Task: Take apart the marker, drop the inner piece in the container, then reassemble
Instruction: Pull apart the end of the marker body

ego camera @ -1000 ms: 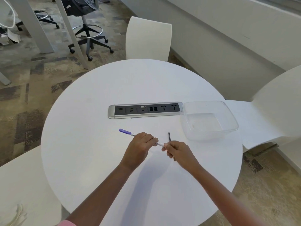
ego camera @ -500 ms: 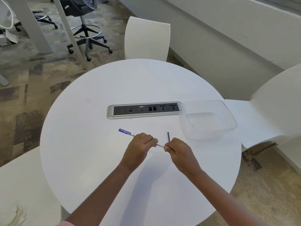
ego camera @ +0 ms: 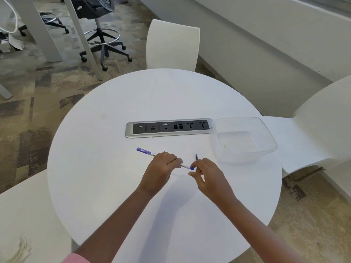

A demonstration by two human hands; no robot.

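Head view: slim white marker with purple cap (ego camera: 144,151) lies left-far to right-near, left hand (ego camera: 161,168) wrapped round its barrel. Right hand (ego camera: 206,174) pinches thin dark inner rod (ego camera: 196,156), upright. Clear plastic container (ego camera: 266,133) right of right hand, nearer it; rod not yet dropped in.

Your one view comes from the camera on your head, looking forward and steeply down over the round white table (ego camera: 114,186), wide enough to bend its rim. Your forearms enter from the bottom edge, and your left hand (ego camera: 161,170) and right hand (ego camera: 209,174) sit close below the lens, near the table's middle. Past the far edge you see a white chair (ego camera: 172,44) and carpet
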